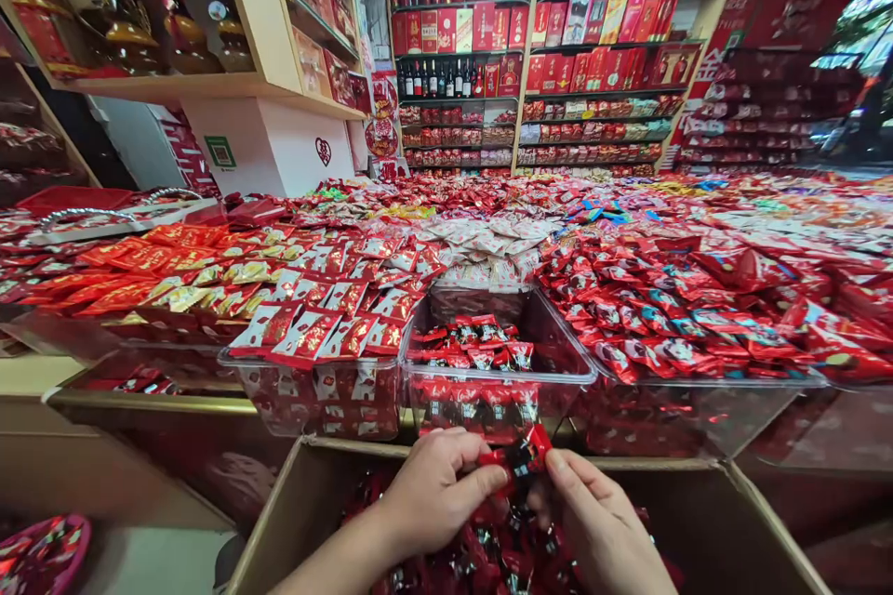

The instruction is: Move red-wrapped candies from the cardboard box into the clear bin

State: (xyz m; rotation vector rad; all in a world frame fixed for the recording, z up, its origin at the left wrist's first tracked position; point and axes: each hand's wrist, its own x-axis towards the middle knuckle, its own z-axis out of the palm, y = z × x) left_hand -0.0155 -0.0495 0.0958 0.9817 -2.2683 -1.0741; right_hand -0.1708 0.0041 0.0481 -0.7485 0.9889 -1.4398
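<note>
Between my two hands is a wrapped candy (525, 459) in a red and black wrapper. My left hand (443, 483) pinches its left end with thumb and fingers. At the right end, my right hand (593, 511) grips the wrapper's corner. Both hands are above an open cardboard box (739, 530) holding many similar red and black candies (499, 558). Just beyond the box stands a clear plastic bin (568, 363), partly filled with the same kind of candies (481, 349) in neat rows.
Left of the bin, another holds red and white packets (335, 316). To the right are heaped red packets (662, 316), and white packets (495, 246) lie behind. Shelves (534, 46) of bottles and boxes line the back. A pink basket (73, 548) is on the floor at left.
</note>
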